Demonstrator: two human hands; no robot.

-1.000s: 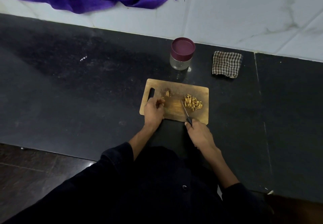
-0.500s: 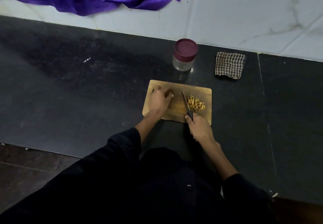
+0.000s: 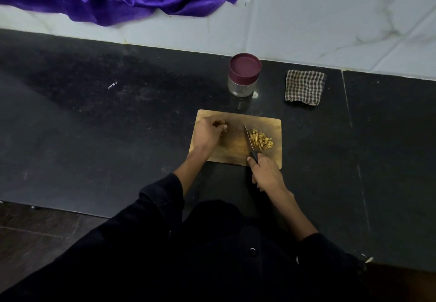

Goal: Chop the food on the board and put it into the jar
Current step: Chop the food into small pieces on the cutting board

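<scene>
Since a second ago, left hand (image 3: 208, 132) reached farther up the board (image 3: 274, 158), curled over a hidden piece; right grip (image 3: 265, 172) holds the knife (image 3: 248, 140) beside the chopped pile (image 3: 262, 140).

Wooden board (image 3: 236, 150) is lying flat on the dark counter. Pile of small yellow-brown chopped food (image 3: 262, 140) is sitting on its right half, knife (image 3: 248, 140) blade just left of it. Glass jar (image 3: 243, 82) is standing upright behind the board, maroon lid on.

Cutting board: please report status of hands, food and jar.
Right hand grips knife; left hand curled on board. Chopped pile beside blade. Jar lid still on.
</scene>
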